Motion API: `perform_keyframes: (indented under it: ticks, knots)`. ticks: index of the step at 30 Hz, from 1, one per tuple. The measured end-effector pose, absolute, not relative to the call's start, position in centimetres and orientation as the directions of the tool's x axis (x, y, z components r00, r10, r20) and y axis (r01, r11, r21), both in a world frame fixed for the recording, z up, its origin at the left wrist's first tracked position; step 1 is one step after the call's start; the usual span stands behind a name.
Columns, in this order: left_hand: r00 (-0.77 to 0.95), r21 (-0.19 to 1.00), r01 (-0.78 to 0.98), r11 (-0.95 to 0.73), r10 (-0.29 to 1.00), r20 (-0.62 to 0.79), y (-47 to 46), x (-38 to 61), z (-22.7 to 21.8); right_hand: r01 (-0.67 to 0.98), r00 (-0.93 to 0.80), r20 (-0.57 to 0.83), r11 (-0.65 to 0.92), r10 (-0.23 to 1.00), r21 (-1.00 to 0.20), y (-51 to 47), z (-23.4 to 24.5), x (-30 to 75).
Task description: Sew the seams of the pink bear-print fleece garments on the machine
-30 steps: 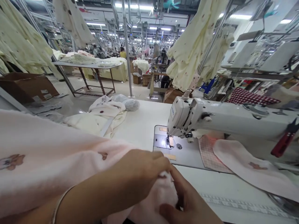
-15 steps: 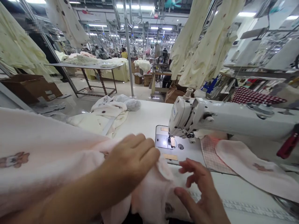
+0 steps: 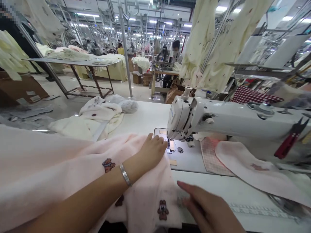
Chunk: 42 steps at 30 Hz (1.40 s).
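Note:
Pale pink fleece fabric (image 3: 143, 184) printed with brown bears drapes over the near left of the sewing table and hangs off its front edge. My left hand (image 3: 154, 150), a silver bracelet at its wrist, has its fingers curled on the fabric's upper edge, right beside the needle and presser foot of a white sewing machine (image 3: 182, 118). Its fingertips are partly hidden. To the right of the fabric's side edge is my right hand (image 3: 206, 207), index finger stretched out and thumb apart from it. I see nothing between them.
A pink fleece piece (image 3: 243, 158) and pink checked cloth (image 3: 210, 155) lie under the machine arm. Red-handled snips (image 3: 289, 142) are at the right. Cream garments (image 3: 99, 111) lie at the table's far left. Yellowish garments (image 3: 199, 42) hang above, and cardboard boxes (image 3: 21, 87) stand on the floor.
My left hand has moved forward with the fabric, up to the presser foot. My right hand has dropped slightly, its fingers less spread. The view has shifted a little to the right.

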<state>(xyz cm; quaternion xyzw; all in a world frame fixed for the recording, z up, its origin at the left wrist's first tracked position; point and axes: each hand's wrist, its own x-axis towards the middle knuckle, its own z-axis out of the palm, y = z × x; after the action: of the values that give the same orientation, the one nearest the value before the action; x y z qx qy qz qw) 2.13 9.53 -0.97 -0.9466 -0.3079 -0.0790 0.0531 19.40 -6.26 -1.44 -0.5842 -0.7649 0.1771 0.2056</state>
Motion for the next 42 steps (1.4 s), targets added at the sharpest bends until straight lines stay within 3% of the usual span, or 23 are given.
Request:
perform_keyframes:
  ticks: [4, 6, 11, 17, 21, 26, 32, 37, 42]
  knots:
    - [0.764, -0.025, 0.632, -0.775, 0.617, 0.188, 10.3, 2.0, -1.4, 0.89, -0.377, 0.2, 0.413, 0.904, -0.193, -1.5, -1.4, 18.0]
    - [0.727, -0.009, 0.672, -0.741, 0.657, 0.199, 11.2, 2.3, -1.4, 0.887, -0.417, 0.199, 0.445, 0.887, -0.123, -0.1, -2.0, 17.5]
    - [0.551, 0.035, 0.808, -0.588, 0.776, 0.309, 10.8, 2.6, 0.0, 0.874, -0.441, 0.196, 0.469, 0.876, -0.13, 0.2, -3.0, 17.9]
    - [0.745, 0.018, 0.632, -0.775, 0.614, 0.259, 5.9, 0.9, -2.4, 0.841, -0.494, 0.178, 0.519, 0.851, -0.149, 0.6, -3.0, 18.7]
    - [0.782, 0.134, 0.568, -0.812, 0.584, 0.218, 7.0, -0.2, -4.2, 0.797, -0.554, 0.197, 0.584, 0.809, -0.157, 1.6, -3.1, 19.3]
    - [0.844, 0.209, 0.468, -0.859, 0.504, 0.182, 9.7, -0.2, -3.3, 0.762, -0.593, 0.223, 0.629, 0.774, -0.153, 2.6, -3.3, 20.0]
    - [0.899, 0.211, 0.384, -0.899, 0.416, 0.138, 11.1, 0.3, -2.1, 0.746, -0.582, 0.325, 0.648, 0.745, -0.152, 2.6, -4.1, 20.4]
    - [0.863, 0.209, 0.412, -0.887, 0.454, 0.222, 9.9, 0.8, -2.0, 0.739, -0.579, 0.338, 0.652, 0.742, -0.166, 2.4, -4.3, 20.4]
    - [0.86, 0.33, 0.387, -0.861, 0.466, 0.209, 7.5, 0.9, -2.8, 0.698, -0.617, 0.411, 0.708, 0.671, -0.107, 1.7, -4.1, 20.1]
